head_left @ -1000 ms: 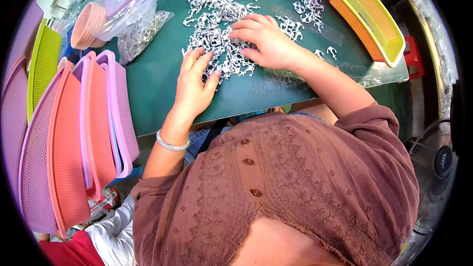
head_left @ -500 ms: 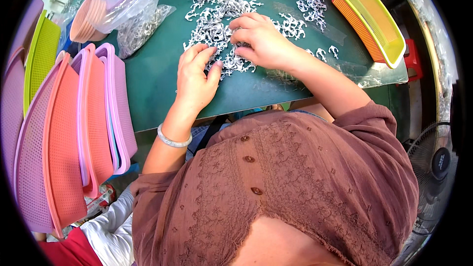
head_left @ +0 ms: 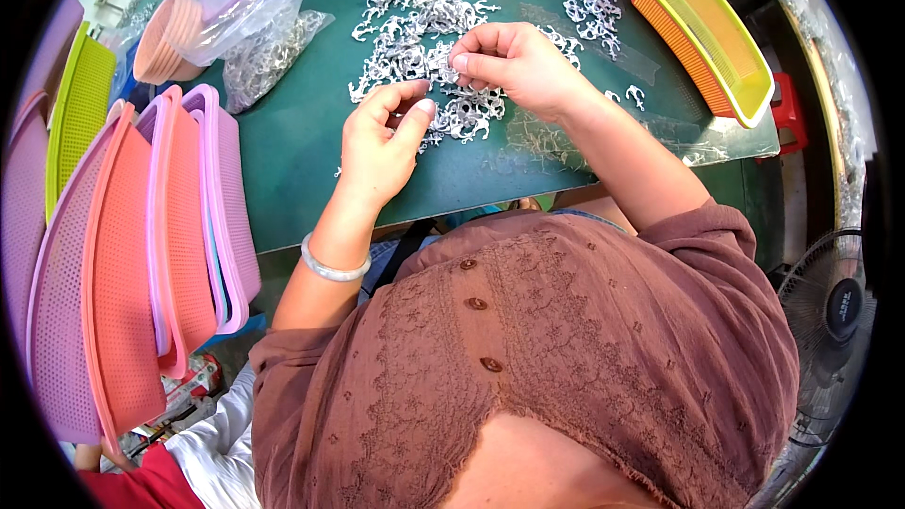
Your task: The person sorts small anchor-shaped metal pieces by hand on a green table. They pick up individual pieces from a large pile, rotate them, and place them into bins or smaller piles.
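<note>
A pile of small silver anchor-shaped metal pieces [head_left: 415,14] spreads over the green table [head_left: 302,165]. My left hand [head_left: 380,143] is at the pile's near left edge, thumb and forefinger drawn together; whatever lies between their tips is too small to tell. Over the pile's near right part, my right hand [head_left: 520,68] pinches with thumb and fingertips. A piece may be in that pinch, but it blends with the silver ones behind it. Several pieces lie just below the right fingertips.
Pink, purple and green perforated plastic baskets [head_left: 127,273] stand nested at the left. Beside them are a clear bag of metal pieces [head_left: 269,61] and stacked pink cups [head_left: 170,38]. A yellow-and-orange basket [head_left: 702,38] sits at the right edge, near a red stool [head_left: 787,113] and a fan [head_left: 839,311].
My right hand has moved slightly right and nearer me, and its spread fingers have closed to a pinch. My left thumb and forefinger have come closer together. Pieces near the right hand have shifted.
</note>
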Action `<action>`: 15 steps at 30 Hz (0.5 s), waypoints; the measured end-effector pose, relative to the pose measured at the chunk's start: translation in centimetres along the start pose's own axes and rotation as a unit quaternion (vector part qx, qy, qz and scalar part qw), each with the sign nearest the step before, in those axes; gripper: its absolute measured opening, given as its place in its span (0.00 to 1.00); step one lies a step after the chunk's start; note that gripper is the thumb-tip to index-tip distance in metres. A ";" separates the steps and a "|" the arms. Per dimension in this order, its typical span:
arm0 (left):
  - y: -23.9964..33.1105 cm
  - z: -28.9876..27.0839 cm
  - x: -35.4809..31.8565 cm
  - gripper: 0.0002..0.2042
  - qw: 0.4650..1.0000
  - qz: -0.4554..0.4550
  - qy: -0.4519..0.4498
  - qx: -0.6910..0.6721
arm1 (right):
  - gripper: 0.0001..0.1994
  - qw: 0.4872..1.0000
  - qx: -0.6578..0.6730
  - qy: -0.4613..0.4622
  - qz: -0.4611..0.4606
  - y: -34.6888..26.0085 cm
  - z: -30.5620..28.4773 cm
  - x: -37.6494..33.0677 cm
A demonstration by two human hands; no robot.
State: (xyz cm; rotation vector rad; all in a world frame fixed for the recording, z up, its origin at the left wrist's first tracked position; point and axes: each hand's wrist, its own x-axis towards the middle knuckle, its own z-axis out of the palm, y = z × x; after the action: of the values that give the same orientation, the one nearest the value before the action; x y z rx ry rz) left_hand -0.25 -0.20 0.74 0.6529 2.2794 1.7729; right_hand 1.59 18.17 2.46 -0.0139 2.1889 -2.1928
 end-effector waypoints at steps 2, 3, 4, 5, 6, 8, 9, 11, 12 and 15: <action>0.1 0.5 0.2 0.07 0.996 -0.037 -0.002 -0.077 | 0.06 1.000 0.026 0.002 0.002 0.2 0.2 0.0; 0.4 0.7 0.3 0.06 0.994 -0.048 -0.003 -0.097 | 0.06 0.999 0.037 -0.001 0.022 0.2 0.3 -0.2; 0.5 0.9 0.4 0.05 0.991 -0.060 -0.004 -0.117 | 0.06 0.998 0.048 -0.004 0.042 0.1 0.4 -0.3; 0.5 0.9 0.5 0.04 0.988 -0.068 -0.002 -0.142 | 0.06 0.996 0.059 -0.008 0.061 0.1 0.5 -0.4; 0.4 1.0 0.6 0.04 0.983 -0.076 0.000 -0.166 | 0.07 0.996 0.060 -0.015 0.063 0.2 0.5 -0.4; 0.6 0.9 0.7 0.03 0.975 -0.091 -0.003 -0.202 | 0.07 0.996 0.051 -0.031 0.066 0.0 0.6 -0.7; 0.7 0.8 0.8 0.03 0.972 -0.097 -0.009 -0.214 | 0.07 0.996 0.046 -0.038 0.069 -0.2 0.6 -0.9; 0.8 0.5 0.9 0.04 0.972 -0.098 -0.036 -0.209 | 0.08 0.999 0.012 -0.033 0.039 -0.3 0.4 -1.0; 0.7 0.2 0.9 0.04 0.975 -0.093 -0.058 -0.194 | 0.08 0.999 0.008 -0.022 0.029 -0.3 0.3 -1.0; 0.8 -0.2 1.0 0.06 0.971 -0.095 -0.112 -0.191 | 0.08 0.999 0.006 -0.029 0.029 -0.6 0.0 -1.2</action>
State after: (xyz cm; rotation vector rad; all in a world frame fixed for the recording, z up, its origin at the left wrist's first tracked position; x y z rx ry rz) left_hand -1.03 0.17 1.68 0.5116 1.7260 1.8628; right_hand 2.81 18.21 3.06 -0.0131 2.1178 -2.1461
